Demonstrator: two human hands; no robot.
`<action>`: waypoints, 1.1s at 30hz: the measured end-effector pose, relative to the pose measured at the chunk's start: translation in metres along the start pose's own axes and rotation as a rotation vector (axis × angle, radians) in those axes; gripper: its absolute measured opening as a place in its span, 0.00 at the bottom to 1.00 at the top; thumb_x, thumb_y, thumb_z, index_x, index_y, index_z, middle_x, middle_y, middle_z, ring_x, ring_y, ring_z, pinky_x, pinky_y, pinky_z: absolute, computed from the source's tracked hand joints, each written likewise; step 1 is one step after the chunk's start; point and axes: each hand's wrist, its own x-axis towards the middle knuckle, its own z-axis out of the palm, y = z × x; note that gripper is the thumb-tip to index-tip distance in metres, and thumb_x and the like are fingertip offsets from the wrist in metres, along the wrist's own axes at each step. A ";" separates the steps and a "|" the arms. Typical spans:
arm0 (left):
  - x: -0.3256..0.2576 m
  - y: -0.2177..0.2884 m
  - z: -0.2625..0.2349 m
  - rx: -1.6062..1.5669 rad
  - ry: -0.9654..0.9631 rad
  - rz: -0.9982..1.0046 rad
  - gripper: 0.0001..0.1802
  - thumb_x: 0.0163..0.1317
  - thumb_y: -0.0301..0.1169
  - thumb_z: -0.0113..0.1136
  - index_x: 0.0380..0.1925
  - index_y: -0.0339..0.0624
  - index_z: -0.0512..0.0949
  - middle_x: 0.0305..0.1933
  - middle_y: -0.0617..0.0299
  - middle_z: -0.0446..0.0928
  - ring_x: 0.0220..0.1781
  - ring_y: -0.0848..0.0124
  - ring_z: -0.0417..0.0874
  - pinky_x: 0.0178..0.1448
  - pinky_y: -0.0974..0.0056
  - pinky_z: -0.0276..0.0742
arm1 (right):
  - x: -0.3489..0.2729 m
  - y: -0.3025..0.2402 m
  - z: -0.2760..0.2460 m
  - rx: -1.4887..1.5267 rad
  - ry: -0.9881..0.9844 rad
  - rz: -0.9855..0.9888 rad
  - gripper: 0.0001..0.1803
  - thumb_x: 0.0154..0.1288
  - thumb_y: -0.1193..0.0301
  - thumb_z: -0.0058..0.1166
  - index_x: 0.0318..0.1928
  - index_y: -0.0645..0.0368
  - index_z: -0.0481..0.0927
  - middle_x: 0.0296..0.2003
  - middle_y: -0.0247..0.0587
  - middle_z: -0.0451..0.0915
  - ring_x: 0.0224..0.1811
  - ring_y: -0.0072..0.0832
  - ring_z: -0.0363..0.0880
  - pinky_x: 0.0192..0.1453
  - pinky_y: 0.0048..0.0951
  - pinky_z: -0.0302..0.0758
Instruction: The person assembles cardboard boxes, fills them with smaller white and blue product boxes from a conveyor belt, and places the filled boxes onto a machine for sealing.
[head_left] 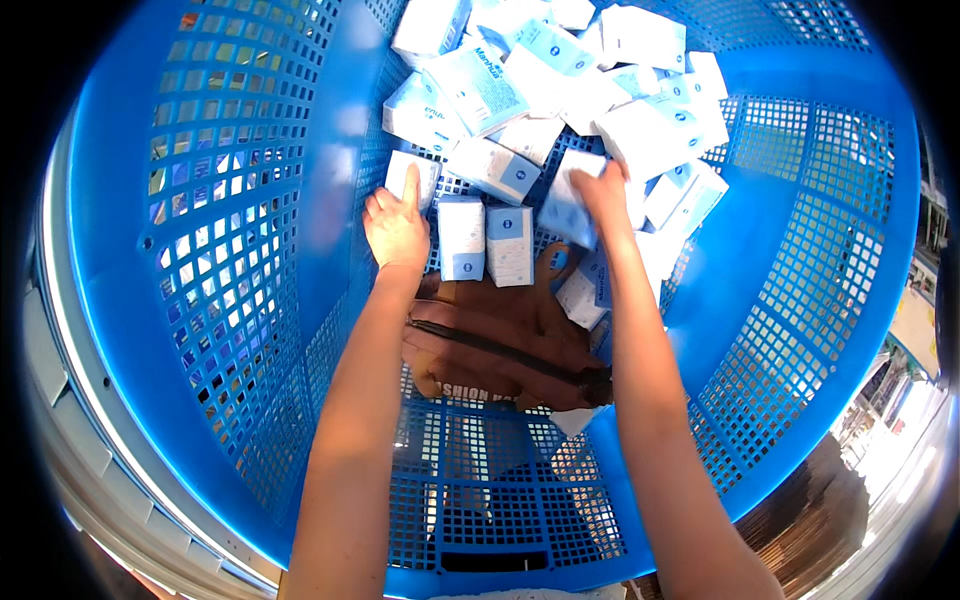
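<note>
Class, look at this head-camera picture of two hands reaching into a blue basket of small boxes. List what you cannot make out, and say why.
1. Head view: the fingers of the right hand curl over a box, so the grip underneath is hidden.
2. The brown bag is partly covered by both forearms.
3. The far pile of boxes is cut off by the top edge.
4. The surroundings beyond the blue basket are bent, dark and blurred at the rim.

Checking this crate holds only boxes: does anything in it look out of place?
Yes: a brown bag lies on the blue crate floor between the forearms, the only item among white-and-blue boxes. Boxes behind lie jumbled.
</note>
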 end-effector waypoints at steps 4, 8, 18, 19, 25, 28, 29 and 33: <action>-0.047 -0.009 0.002 -0.294 -0.080 -0.185 0.41 0.44 0.29 0.60 0.60 0.55 0.54 0.40 0.47 0.63 0.38 0.53 0.72 0.41 0.55 0.71 | -0.088 -0.004 0.004 0.301 0.002 -0.028 0.21 0.45 0.73 0.51 0.41 0.70 0.65 0.38 0.55 0.69 0.41 0.42 0.68 0.49 0.36 0.65; -0.078 0.015 -0.003 -0.583 -0.136 -0.403 0.44 0.43 0.28 0.60 0.62 0.53 0.50 0.40 0.46 0.63 0.40 0.48 0.71 0.44 0.52 0.70 | -0.067 0.060 0.051 0.154 -0.083 -0.043 0.17 0.48 0.78 0.39 0.42 0.67 0.66 0.35 0.51 0.71 0.40 0.40 0.70 0.48 0.35 0.66; -0.080 -0.009 0.016 -0.774 -0.046 -0.576 0.47 0.43 0.30 0.60 0.62 0.47 0.44 0.51 0.39 0.63 0.51 0.45 0.68 0.54 0.52 0.66 | -0.041 -0.056 0.080 -0.633 0.032 -1.142 0.06 0.47 0.77 0.48 0.30 0.61 0.73 0.35 0.47 0.71 0.40 0.43 0.68 0.48 0.38 0.65; -0.078 -0.010 0.020 -0.772 -0.020 -0.580 0.47 0.43 0.31 0.60 0.62 0.47 0.44 0.52 0.39 0.63 0.52 0.45 0.68 0.55 0.52 0.66 | -0.036 -0.059 0.084 -0.623 -0.029 -1.136 0.07 0.46 0.77 0.49 0.30 0.62 0.73 0.35 0.47 0.70 0.40 0.43 0.68 0.48 0.38 0.65; -0.077 -0.024 0.015 -0.735 -0.095 -0.580 0.47 0.43 0.34 0.63 0.60 0.40 0.46 0.56 0.39 0.62 0.57 0.49 0.66 0.58 0.56 0.64 | -0.088 -0.086 0.013 -0.178 0.064 -0.940 0.15 0.41 0.80 0.55 0.34 0.63 0.72 0.35 0.46 0.71 0.40 0.40 0.69 0.45 0.37 0.67; -0.080 -0.019 0.016 -0.747 -0.136 -0.633 0.47 0.42 0.35 0.65 0.60 0.36 0.48 0.57 0.40 0.61 0.58 0.50 0.65 0.59 0.57 0.64 | -0.130 -0.066 -0.029 0.334 -0.209 -0.085 0.17 0.44 0.78 0.60 0.37 0.64 0.71 0.32 0.39 0.76 0.32 0.26 0.73 0.37 0.28 0.70; -0.076 -0.016 0.017 -0.740 -0.116 -0.610 0.46 0.42 0.34 0.64 0.59 0.35 0.49 0.56 0.41 0.62 0.57 0.49 0.66 0.58 0.57 0.64 | -0.136 -0.044 -0.030 0.398 -0.274 -0.044 0.17 0.45 0.77 0.61 0.37 0.65 0.72 0.31 0.37 0.77 0.31 0.23 0.74 0.35 0.26 0.70; -0.070 -0.020 0.020 -0.707 -0.140 -0.582 0.43 0.41 0.34 0.64 0.56 0.33 0.52 0.54 0.41 0.64 0.54 0.49 0.69 0.57 0.56 0.65 | -0.145 -0.013 -0.055 0.191 -0.167 -0.063 0.14 0.46 0.78 0.61 0.35 0.64 0.73 0.31 0.37 0.77 0.31 0.20 0.74 0.36 0.23 0.71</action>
